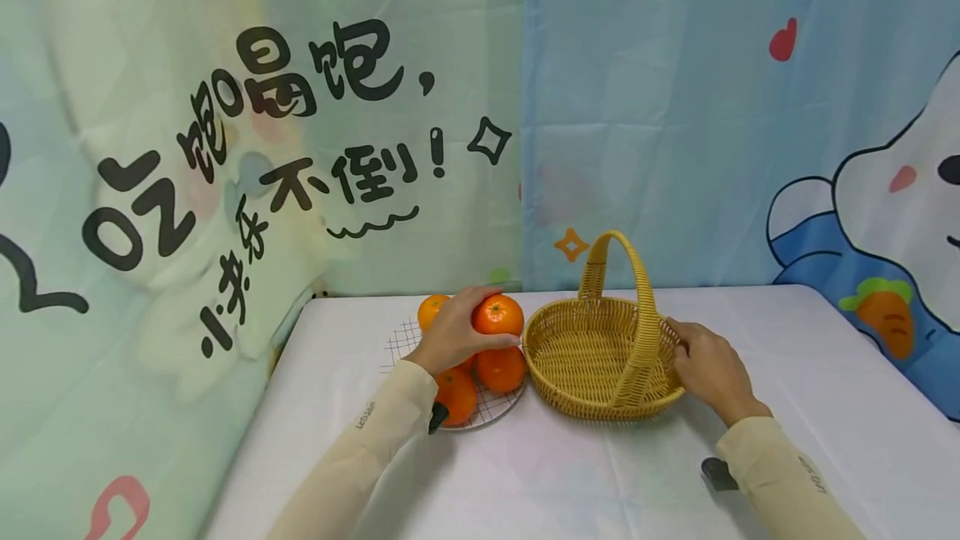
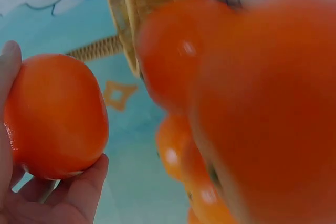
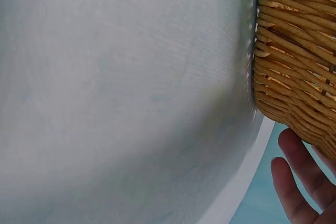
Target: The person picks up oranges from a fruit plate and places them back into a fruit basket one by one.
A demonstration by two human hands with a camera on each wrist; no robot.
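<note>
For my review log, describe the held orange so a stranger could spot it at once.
On the white table, a wire tray of oranges stands left of the wicker basket. At the tray's basket side, the left hand grips the orange. No other fruit is held.

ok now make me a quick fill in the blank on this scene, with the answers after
The fruit in the left grip is coloured ____.
The right grip holds the basket by one side, not by its arched ____.
In the head view, the basket stands to the ____ of the plate.

Missing words: orange; handle; right
</note>
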